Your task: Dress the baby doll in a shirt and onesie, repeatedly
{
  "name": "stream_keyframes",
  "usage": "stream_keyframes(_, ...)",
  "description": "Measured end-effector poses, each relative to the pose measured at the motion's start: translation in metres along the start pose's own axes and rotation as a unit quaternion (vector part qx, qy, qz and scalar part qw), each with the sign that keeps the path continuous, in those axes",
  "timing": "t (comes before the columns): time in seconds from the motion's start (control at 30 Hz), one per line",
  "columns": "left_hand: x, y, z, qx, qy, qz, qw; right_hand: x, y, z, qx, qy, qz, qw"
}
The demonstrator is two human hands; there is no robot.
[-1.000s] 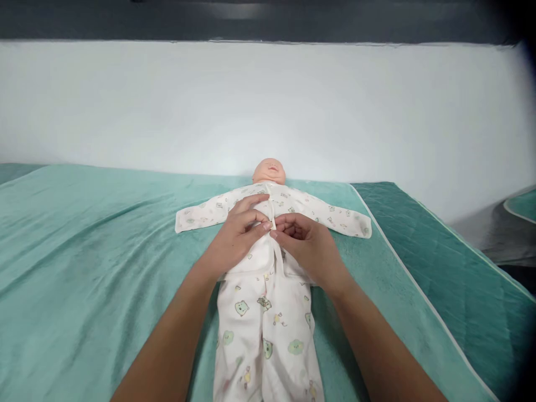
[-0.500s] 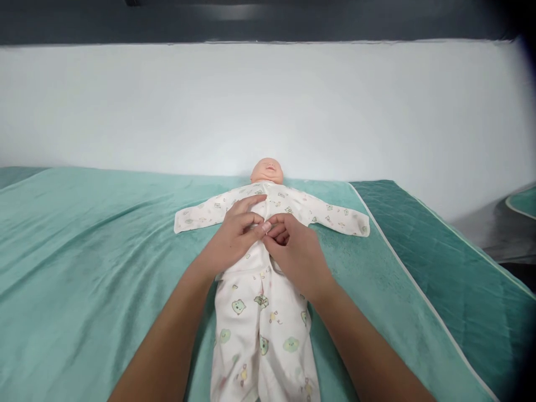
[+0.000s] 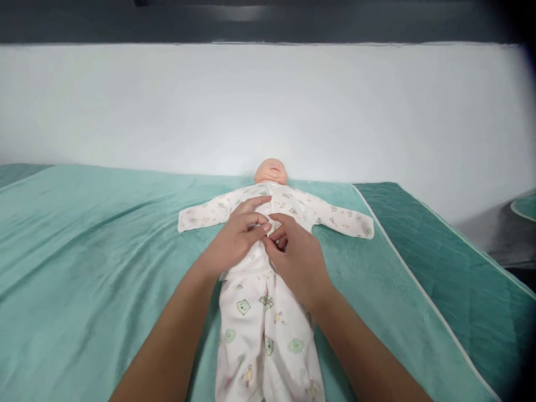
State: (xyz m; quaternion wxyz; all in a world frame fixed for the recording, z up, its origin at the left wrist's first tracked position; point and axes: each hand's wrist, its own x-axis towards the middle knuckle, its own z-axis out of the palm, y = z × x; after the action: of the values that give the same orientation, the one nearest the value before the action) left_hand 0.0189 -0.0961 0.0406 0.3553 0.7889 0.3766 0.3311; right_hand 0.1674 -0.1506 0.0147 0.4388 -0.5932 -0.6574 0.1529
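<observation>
A baby doll (image 3: 271, 170) lies on its back on a teal towel (image 3: 92, 240), arms spread. It wears a white printed top (image 3: 330, 215) and matching trousers (image 3: 259, 329). Both my hands meet over the doll's chest. My left hand (image 3: 237, 237) has its fingers curled and pinches the front edge of the top. My right hand (image 3: 293, 254) pinches a thin white tie strap of the top (image 3: 271, 229) right beside the left fingertips. The lower chest is hidden under my hands.
A darker teal quilted mat (image 3: 439, 268) lies under the towel and shows at the right. A white wall (image 3: 268, 106) runs along the back. A gap and another teal pad's corner (image 3: 525, 205) sit at the far right.
My right hand has slid left and up toward the left fingertips, drawing the tie strap in; the long hanging part of the strap seen a second ago is now covered.
</observation>
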Motion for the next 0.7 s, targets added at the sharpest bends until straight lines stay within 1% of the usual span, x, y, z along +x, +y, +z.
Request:
stream_keyframes(0.17, 0.0, -0.0022, -0.0027, -0.046, -0.017, -0.006, 0.999, 0.0002, 0.0006, -0.0022, 0.003, -0.012, -0.005, 1.0)
stream_keyframes(0.33, 0.0004, -0.0042, -0.0044, -0.058, -0.033, -0.004, 0.998, -0.0013, 0.0003, -0.0009, -0.066, -0.006, -0.042, 0.997)
stream_keyframes(0.4, 0.0005, -0.0045, -0.005, -0.054, -0.036, -0.005, 0.998, -0.0016, -0.0002, -0.0012, -0.073, -0.005, -0.048, 0.996)
stream_keyframes(0.53, 0.0002, -0.0035, -0.006, -0.046, -0.037, -0.004, 0.998, -0.001, -0.0006, -0.005, -0.035, -0.019, -0.034, 0.999)
stream_keyframes(0.7, -0.0006, 0.0005, -0.0083, -0.079, -0.058, -0.019, 0.995, -0.0008, 0.0012, -0.0096, 0.033, -0.031, -0.015, 0.999)
